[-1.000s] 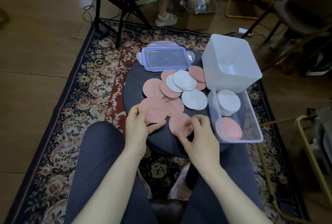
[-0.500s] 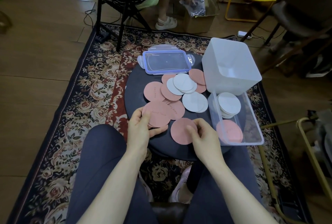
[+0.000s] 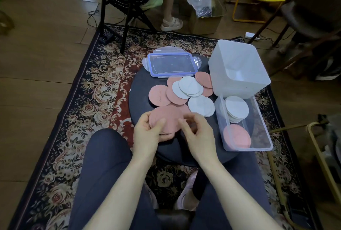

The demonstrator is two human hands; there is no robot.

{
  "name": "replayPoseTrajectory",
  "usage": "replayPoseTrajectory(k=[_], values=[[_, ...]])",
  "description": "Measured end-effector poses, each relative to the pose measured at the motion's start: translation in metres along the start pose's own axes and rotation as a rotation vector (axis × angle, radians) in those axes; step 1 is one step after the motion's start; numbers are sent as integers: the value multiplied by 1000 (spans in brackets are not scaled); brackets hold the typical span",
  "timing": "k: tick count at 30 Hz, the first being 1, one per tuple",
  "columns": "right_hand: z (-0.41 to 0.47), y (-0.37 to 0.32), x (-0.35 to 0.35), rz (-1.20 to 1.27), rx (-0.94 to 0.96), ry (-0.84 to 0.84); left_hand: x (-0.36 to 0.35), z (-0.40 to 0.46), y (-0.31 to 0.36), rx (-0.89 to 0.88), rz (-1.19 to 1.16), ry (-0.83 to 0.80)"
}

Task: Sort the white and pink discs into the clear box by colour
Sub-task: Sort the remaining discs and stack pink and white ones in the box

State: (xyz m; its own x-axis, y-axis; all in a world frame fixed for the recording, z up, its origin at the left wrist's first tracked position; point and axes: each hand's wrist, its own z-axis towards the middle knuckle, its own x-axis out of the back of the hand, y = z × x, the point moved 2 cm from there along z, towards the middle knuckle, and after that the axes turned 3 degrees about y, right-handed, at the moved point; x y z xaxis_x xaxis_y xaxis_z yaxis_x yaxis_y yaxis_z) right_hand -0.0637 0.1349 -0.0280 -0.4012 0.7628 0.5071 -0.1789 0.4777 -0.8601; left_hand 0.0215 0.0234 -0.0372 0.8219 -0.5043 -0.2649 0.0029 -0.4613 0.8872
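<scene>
My left hand (image 3: pixel 147 134) grips a small stack of pink discs (image 3: pixel 166 119) just above the near part of the round dark stool top (image 3: pixel 140 89). My right hand (image 3: pixel 195 132) meets the stack's right edge with curled fingers. Loose pink discs (image 3: pixel 159 95) and white discs (image 3: pixel 190 86) lie overlapping in the middle of the stool, with another white disc (image 3: pixel 202 106) nearer the box. The clear box (image 3: pixel 265 132) stands at the right, holding a white stack (image 3: pixel 236 108) at its far end and a pink disc (image 3: pixel 237 137) at its near end.
The box's clear blue-rimmed lid (image 3: pixel 172 62) lies at the stool's far edge. A tall white bin (image 3: pixel 238 67) stands behind the clear box. A patterned rug (image 3: pixel 83 100) lies underneath. Another person sits on a chair (image 3: pixel 118 14) beyond, by a cardboard box (image 3: pixel 206 23).
My right hand carried the single pink disc leftward from the stool's near edge onto the pink stack in my left hand. Both hands now meet over that stack.
</scene>
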Motion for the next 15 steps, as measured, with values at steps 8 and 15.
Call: replayPoseTrajectory(k=[8, 15], values=[[-10, 3, 4, -625, 317, -34, 1, 2, -3, -33, -172, 169], [-40, 14, 27, -590, 301, -32, 2, 1, -4, -23, -129, 127]])
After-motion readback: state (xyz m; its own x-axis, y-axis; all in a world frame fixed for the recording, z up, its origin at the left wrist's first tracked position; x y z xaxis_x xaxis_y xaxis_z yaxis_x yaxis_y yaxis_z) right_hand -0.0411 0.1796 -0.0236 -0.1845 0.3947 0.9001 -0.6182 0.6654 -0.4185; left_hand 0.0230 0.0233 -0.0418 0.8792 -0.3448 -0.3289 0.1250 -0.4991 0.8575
